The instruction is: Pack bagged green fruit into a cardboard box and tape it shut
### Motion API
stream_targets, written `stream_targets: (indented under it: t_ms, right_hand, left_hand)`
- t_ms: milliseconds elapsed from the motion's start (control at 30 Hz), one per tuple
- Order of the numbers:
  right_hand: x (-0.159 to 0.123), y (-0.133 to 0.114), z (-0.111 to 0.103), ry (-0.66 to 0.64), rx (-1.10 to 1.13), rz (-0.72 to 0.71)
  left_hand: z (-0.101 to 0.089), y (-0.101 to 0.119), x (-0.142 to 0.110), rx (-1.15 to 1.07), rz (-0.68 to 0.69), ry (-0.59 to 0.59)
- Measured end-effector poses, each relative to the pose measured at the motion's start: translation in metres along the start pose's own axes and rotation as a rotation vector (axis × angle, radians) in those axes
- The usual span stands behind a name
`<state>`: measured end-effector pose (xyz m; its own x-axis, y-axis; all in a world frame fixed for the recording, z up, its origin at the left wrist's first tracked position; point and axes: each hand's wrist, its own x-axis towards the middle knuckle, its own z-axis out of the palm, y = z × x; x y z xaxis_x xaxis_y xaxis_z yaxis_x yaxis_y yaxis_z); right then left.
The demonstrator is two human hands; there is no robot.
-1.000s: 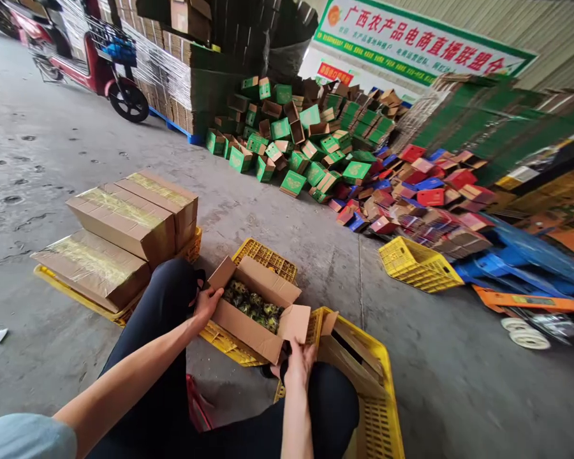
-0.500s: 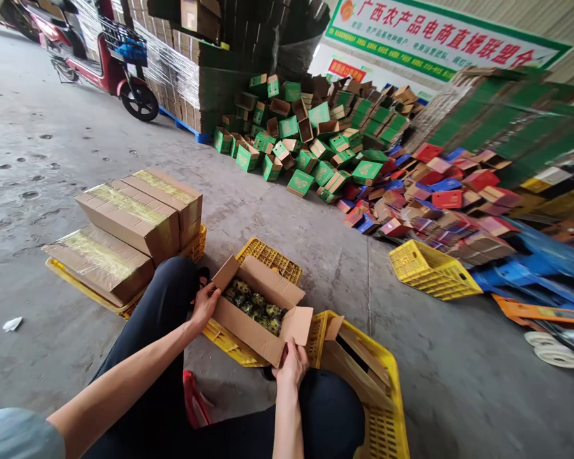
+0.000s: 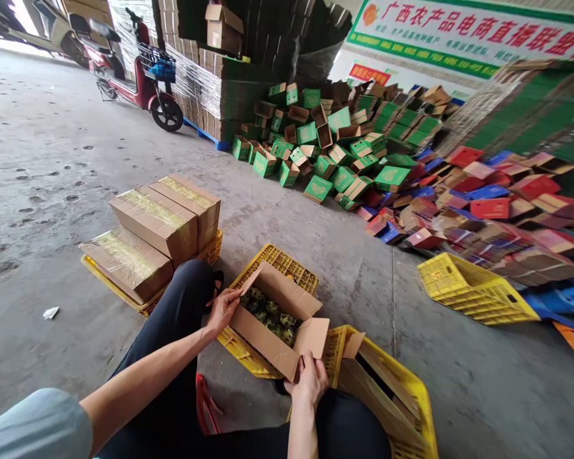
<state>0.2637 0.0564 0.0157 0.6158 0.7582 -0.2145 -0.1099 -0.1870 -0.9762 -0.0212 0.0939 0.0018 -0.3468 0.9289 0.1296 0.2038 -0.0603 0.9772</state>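
An open cardboard box point(image 3: 263, 335) rests on an upturned-looking yellow plastic crate point(image 3: 249, 357) between my knees. Dark green and yellowish round items point(image 3: 272, 313), perhaps fruit in clear wrapping, fill its bottom. My left hand point(image 3: 224, 310) grips the box's left end by the end flap point(image 3: 251, 280), which stands nearly upright. At the near right corner, my right hand point(image 3: 309, 380) pinches the cardboard below the right end flap point(image 3: 312, 336), which tilts outward. The fingertips of both hands are partly hidden.
Taped cartons point(image 3: 155, 220) sit on a yellow crate at left. By my right knee, another yellow crate point(image 3: 428, 408) holds flat cardboard point(image 3: 377, 389). Beyond lie heaped green boxes point(image 3: 316, 188), red and blue boxes point(image 3: 490, 207), a tipped yellow crate point(image 3: 473, 290) and a red scooter point(image 3: 143, 89).
The view has swung left, so everything sits further right in the picture. The box's left end flap has come more upright under my left hand. Both hands keep their hold on the box.
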Motion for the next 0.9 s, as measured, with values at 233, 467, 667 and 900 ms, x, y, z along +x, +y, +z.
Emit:
stream_targets:
  t_ms: [233,467,667,900]
  right_hand:
    - [-0.0011,-0.0022,0.0031,0.060,0.015,0.099]
    - [-0.0022,-0.0023,0.0017,0.027,-0.026,0.084]
    - [-0.0033,-0.0029,0.0010,0.013,-0.020,0.059]
    - [-0.0002,0.0028,0.0004,0.038,0.018,0.054]
  left_hand:
    - [0.0008,-0.0037,0.0004,0.018,0.013,-0.046]
    - [0.0030,-0.0096,-0.0008,0.042,0.026,-0.065]
    - [0.0038,-0.0083,-0.0037,0.115,0.050,-0.063]
    - [0.0040,-0.0074,-0.0055,0.152,0.047,-0.051]
